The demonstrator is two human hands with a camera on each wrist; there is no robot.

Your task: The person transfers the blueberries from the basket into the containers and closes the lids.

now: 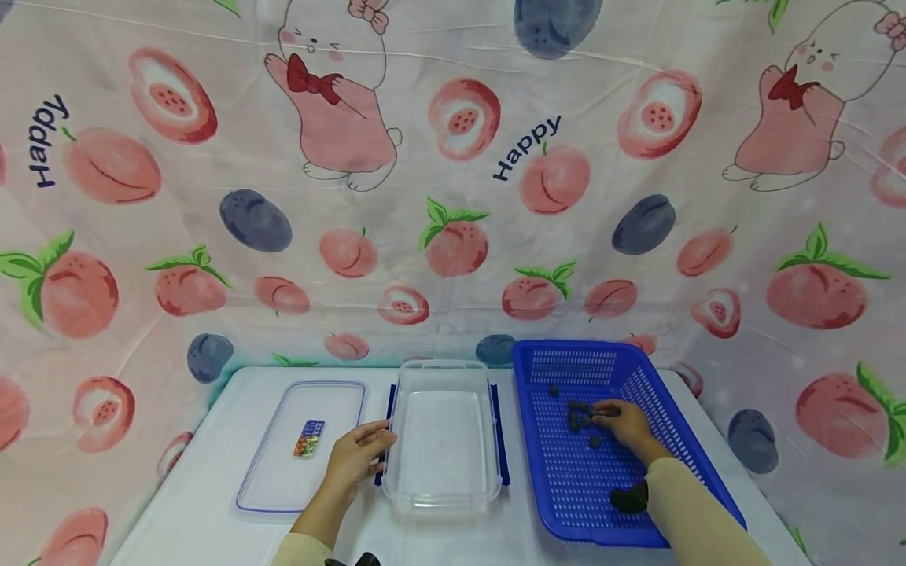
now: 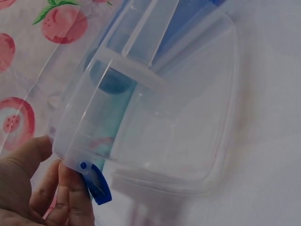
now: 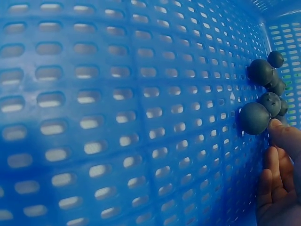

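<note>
In the head view, a clear plastic food box (image 1: 446, 440) with blue side latches stands at mid table. My left hand (image 1: 359, 454) grips its left side, thumb at the rim, other fingers beside a blue latch (image 2: 98, 184) in the left wrist view. My right hand (image 1: 626, 424) reaches into a blue perforated basket (image 1: 573, 503). Its fingertips pinch at a small dark blueberry (image 1: 593, 410) in a loose cluster on the basket floor. Close up, several blueberries (image 3: 254, 118) sit right at the fingertips (image 3: 277, 126), which partly hide some of them.
A clear lid (image 1: 265, 479) with a blue seal and a colourful label (image 1: 309, 439) lies left of the box. One blueberry (image 1: 554, 391) sits apart near the basket's back. A fruit-patterned cloth (image 1: 453, 181) hangs behind the white table (image 1: 191, 503).
</note>
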